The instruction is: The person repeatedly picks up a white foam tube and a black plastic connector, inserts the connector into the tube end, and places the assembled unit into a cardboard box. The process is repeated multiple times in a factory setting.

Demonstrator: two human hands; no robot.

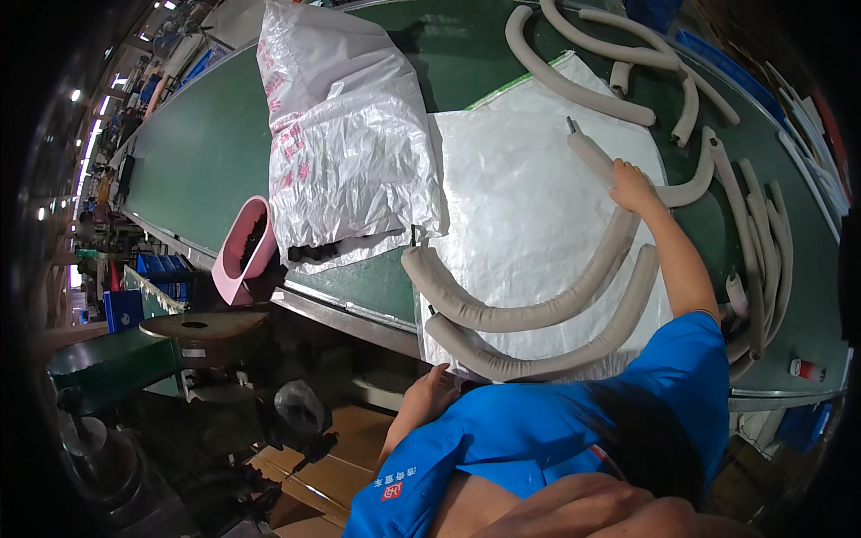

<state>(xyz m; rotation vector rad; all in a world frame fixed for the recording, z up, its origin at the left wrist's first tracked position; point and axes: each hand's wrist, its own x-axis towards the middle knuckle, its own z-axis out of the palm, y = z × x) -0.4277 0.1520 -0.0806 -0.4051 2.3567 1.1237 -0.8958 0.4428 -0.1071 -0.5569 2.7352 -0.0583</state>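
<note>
My right hand is closed around a beige fabric-covered curved tube over a white plastic sheet. A dark tip sticks out of the tube's upper end. Below, two similar beige tubes lie on the sheet: an upper curved tube, its right end by my forearm, and a lower curved tube nearer my body. At the table's front edge, beside the sheet's lower left corner, is my left hand. Its fingers look loosely bent and slightly apart, with nothing visible in them. The white sheet lies flat on the green table.
A large white plastic bag lies left of the sheet, with dark pieces at its mouth. Beside it a pink scoop-shaped container holds dark small parts. More beige tubes lie at the right. A red can-like object sits near the right edge.
</note>
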